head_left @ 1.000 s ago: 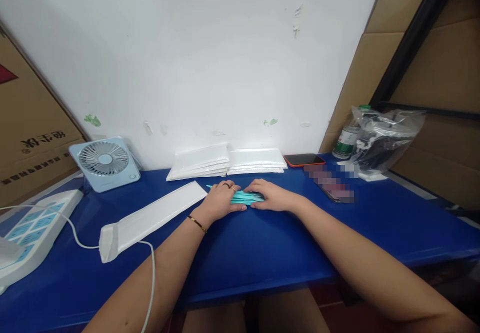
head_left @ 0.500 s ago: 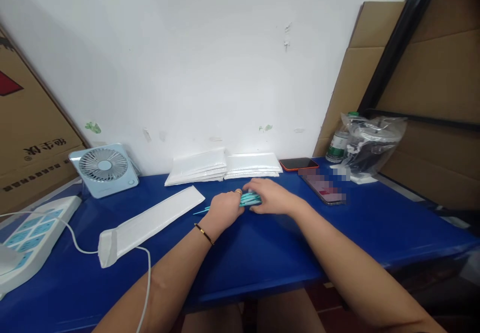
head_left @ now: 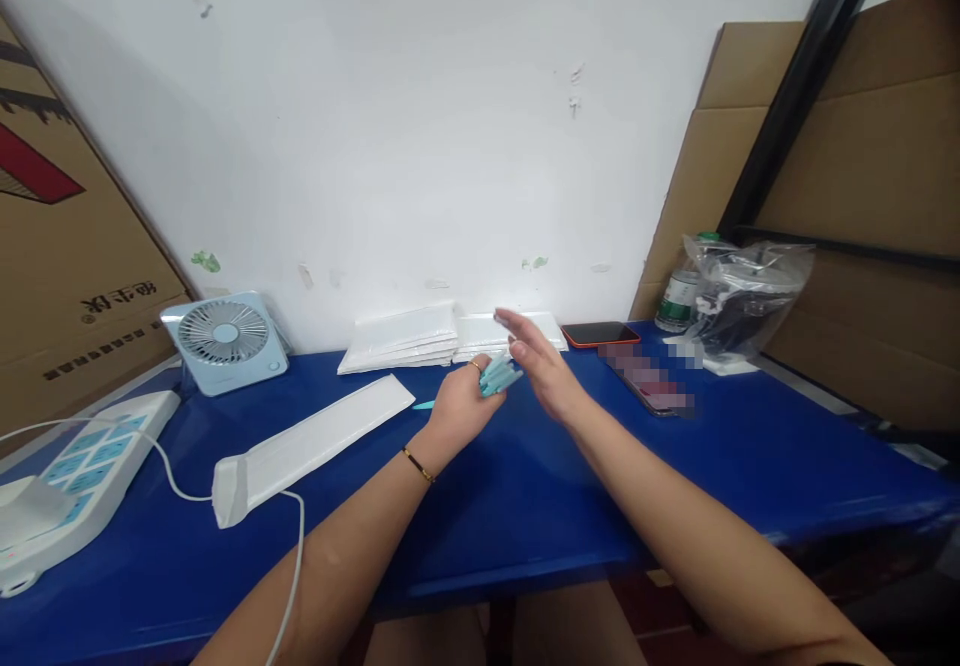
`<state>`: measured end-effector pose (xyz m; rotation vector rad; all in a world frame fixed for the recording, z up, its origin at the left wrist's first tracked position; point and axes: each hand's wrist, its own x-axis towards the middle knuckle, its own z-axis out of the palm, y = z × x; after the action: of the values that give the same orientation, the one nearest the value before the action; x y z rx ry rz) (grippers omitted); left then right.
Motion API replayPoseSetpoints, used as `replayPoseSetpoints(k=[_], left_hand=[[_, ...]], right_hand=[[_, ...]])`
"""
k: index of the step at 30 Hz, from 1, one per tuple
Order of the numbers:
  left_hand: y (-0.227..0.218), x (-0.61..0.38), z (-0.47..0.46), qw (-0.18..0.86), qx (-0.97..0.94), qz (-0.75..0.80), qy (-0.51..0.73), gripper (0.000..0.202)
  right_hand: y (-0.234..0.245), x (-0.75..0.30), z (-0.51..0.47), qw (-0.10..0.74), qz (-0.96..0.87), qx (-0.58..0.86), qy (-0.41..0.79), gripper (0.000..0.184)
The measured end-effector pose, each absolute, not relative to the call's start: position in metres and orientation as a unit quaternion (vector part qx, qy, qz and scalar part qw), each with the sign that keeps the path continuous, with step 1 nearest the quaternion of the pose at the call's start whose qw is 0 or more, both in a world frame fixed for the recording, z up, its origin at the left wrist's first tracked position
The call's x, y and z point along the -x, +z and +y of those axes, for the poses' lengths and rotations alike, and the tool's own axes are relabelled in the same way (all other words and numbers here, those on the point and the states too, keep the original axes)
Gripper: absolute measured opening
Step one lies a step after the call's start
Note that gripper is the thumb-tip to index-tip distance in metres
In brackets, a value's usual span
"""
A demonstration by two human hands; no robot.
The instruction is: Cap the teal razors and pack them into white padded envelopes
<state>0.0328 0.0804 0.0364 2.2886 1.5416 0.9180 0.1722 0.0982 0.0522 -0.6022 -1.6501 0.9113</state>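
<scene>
A blue table (head_left: 517, 546) carries packets (head_left: 322, 441) and a fan (head_left: 224, 346).

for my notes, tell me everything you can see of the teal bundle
The teal bundle is a cluster of slim, stick-like pieces that look like plastic. The left grip is closed around it, hiding its middle. Uneven ends point toward the open right grip; whether they touch it is unclear. A pointed tip sticks out on the left grip's other side. The pieces can't be counted.
</scene>
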Motion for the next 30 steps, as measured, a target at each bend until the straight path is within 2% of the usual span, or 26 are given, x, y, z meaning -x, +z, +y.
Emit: replayPoseSetpoints(k=[2,5,6,12,15,16,19,20,23,25,27,30], left_hand=[[0.05,-0.041,0.081,0.157,-0.76,0.494,0.392,0.012],[0.062,-0.052,0.085,0.195,-0.717,0.482,0.465,0.015],[0.063,-0.053,0.088,0.203,-0.703,0.482,0.482,0.016],[0.041,-0.047,0.102,0.252,-0.663,0.499,0.498,0.023],[0.042,-0.045,0.104,0.25,-0.663,0.489,0.509,0.019],[0.046,-0.045,0.104,0.251,-0.661,0.476,0.523,0.018],[0.066,-0.045,0.102,0.314,-0.619,0.424,0.582,0.013],[0.073,-0.044,0.101,0.358,-0.591,0.398,0.603,0.015],[0.086,-0.038,0.102,0.499,-0.478,0.288,0.663,0.022],[0.085,-0.033,0.104,0.563,-0.403,0.226,0.685,0.026],[0.079,-0.028,0.108,0.595,-0.35,0.198,0.696,0.029],[0.067,-0.023,0.116,0.587,-0.308,0.2,0.722,0.03]], right_hand=[[0.082,-0.172,0.092,0.564,-0.734,0.248,0.284,0.055],[0.112,-0.161,0.087,0.525,-0.786,0.268,0.187,0.028],[0.116,-0.157,0.088,0.512,-0.794,0.279,0.172,0.027],[0.09,-0.135,0.106,0.484,-0.802,0.319,0.146,0.022],[0.089,-0.132,0.11,0.515,-0.781,0.314,0.162,0.017],[0.092,-0.133,0.109,0.534,-0.77,0.304,0.174,0.021],[0.1,-0.144,0.109,0.586,-0.728,0.261,0.24,0.053],[0.098,-0.15,0.111,0.595,-0.71,0.253,0.277,0.058],[0.071,-0.163,0.118,0.593,-0.611,0.277,0.446,0.053],[0.043,-0.164,0.123,0.544,-0.496,0.317,0.598,0.058],[0.018,-0.158,0.124,0.492,-0.382,0.322,0.713,0.059],[-0.001,-0.142,0.119,0.495,-0.254,0.296,0.776,0.043]])
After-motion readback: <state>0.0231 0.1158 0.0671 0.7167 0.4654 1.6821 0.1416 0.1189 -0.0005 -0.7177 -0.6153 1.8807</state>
